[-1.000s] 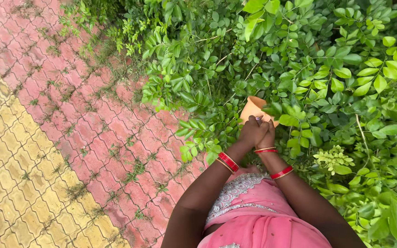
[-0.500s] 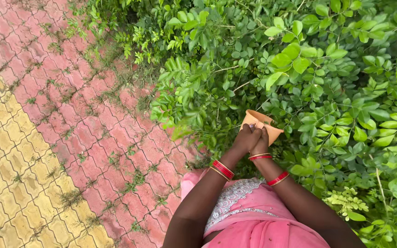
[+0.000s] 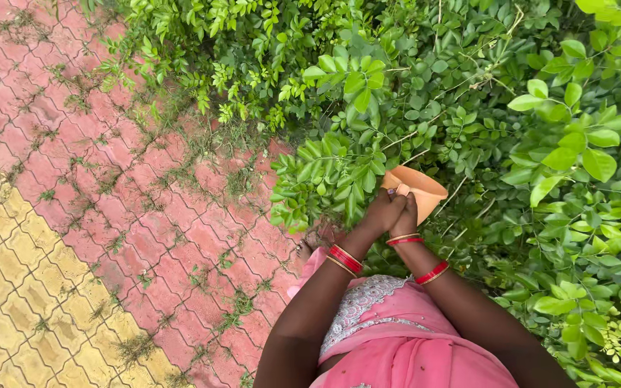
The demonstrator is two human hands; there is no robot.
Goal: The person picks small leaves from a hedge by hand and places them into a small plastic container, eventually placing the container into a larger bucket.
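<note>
A person in pink clothing stands at the edge of a red brick path (image 3: 109,179), facing a dense green hedge (image 3: 468,93). Both hands meet in front of the body, the left hand (image 3: 381,213) and right hand (image 3: 405,215) pressed side by side, fingers curled around the base of one small terracotta pot (image 3: 417,188). The pot is tilted, its open mouth facing up and away to the right, its long axis slanting from the hands into the leaves. It sits among the hedge's foliage, beside the path's edge. Red bangles (image 3: 344,257) circle both wrists. A strip of yellow paving (image 3: 8,287) borders the path at lower left.
</note>
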